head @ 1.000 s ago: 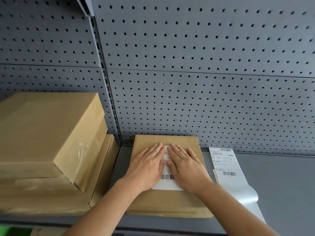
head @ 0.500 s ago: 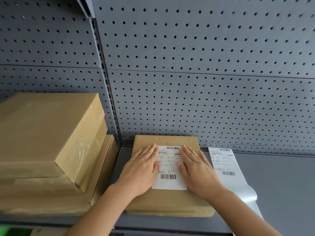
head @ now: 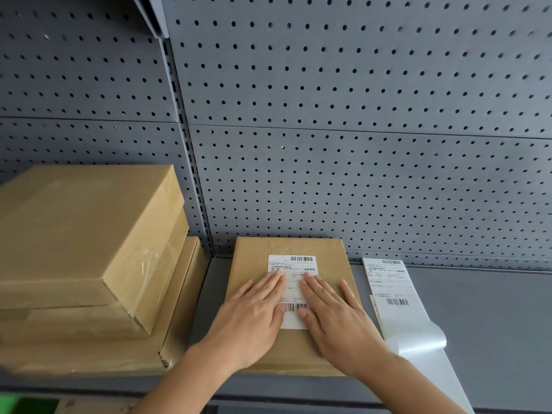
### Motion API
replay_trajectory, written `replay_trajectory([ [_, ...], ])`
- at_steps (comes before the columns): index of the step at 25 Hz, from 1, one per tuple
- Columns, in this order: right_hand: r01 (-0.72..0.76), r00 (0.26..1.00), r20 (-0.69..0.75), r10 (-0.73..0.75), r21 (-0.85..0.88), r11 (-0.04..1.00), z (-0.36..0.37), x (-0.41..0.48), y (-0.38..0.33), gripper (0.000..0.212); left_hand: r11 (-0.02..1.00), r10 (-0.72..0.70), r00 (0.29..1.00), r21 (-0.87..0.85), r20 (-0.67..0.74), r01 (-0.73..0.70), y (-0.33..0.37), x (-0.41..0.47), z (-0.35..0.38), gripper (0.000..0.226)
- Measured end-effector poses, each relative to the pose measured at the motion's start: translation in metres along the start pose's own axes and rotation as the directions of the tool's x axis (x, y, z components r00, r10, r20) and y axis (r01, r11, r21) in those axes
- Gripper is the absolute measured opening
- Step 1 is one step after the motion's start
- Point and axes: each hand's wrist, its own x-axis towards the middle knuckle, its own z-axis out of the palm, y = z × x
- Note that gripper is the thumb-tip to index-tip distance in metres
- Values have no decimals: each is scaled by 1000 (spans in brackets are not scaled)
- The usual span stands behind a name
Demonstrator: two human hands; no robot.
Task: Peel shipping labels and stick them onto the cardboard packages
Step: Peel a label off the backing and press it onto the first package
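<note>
A flat cardboard package point(head: 328, 255) lies on the grey shelf in the middle of the head view. A white shipping label point(head: 294, 265) with barcodes is stuck on its top. My left hand point(head: 254, 318) lies flat, palm down, on the label's left side and the box. Beside it, my right hand point(head: 334, 318) rests flat on the label's right side, fingers spread. Neither hand holds anything. To the right, a strip of label backing point(head: 412, 333) carries another label point(head: 388, 282) at its far end.
A stack of cardboard boxes point(head: 83, 234) stands at the left, close to the package. A grey pegboard wall point(head: 358, 144) rises right behind. The grey shelf surface point(head: 493, 324) stretches to the right of the label strip.
Both hands slid apart across the label, then came back toward its centre and slightly toward me. The label's top part with its barcode now shows.
</note>
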Motion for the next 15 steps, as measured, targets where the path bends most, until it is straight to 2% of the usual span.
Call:
replay_trajectory([
  [6,-111,993,-23,112,38,993,-9,-15,18,92,995,-84,996,-62,-23,83,-7,-7,-1,84],
  [10,-2,992,-125,4,16,1000,-4,-29,-3,74,996,-14,999,-86,-50,9,9,-25,2,79],
  [12,67,987,-150,-63,21,998,8,-38,-19,63,999,32,998,-31,-51,-33,15,-36,12,73],
  [15,107,974,-203,-100,24,994,21,-47,-28,58,1000,2,997,-13,78,-1,15,-45,22,67],
])
